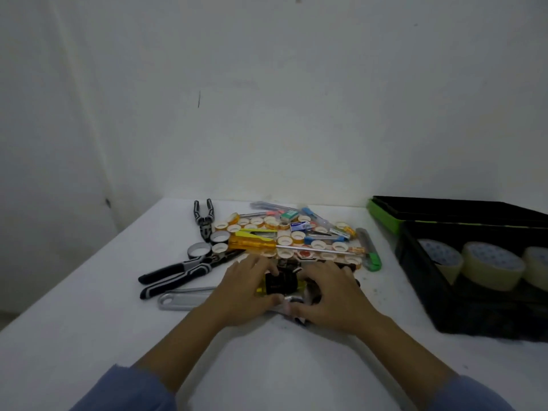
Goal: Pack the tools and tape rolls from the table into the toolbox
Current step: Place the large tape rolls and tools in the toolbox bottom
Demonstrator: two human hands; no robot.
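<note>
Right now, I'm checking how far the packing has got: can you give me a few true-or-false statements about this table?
1. The toolbox already holds large tape rolls. True.
2. The orange-handled screwdriver is packed. False: it lies on the pile on the table.
3. The left hand and right hand are at the pile's near edge. True.
4. The green utility knife is held. False: it lies between pile and toolbox.

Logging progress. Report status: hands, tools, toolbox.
Left hand grips black-and-yellow tool; right hand beside it, grip unclear. Toolbox open, three large tape rolls inside. Pliers, orange screwdriver, wrench unpacked on table.
</note>
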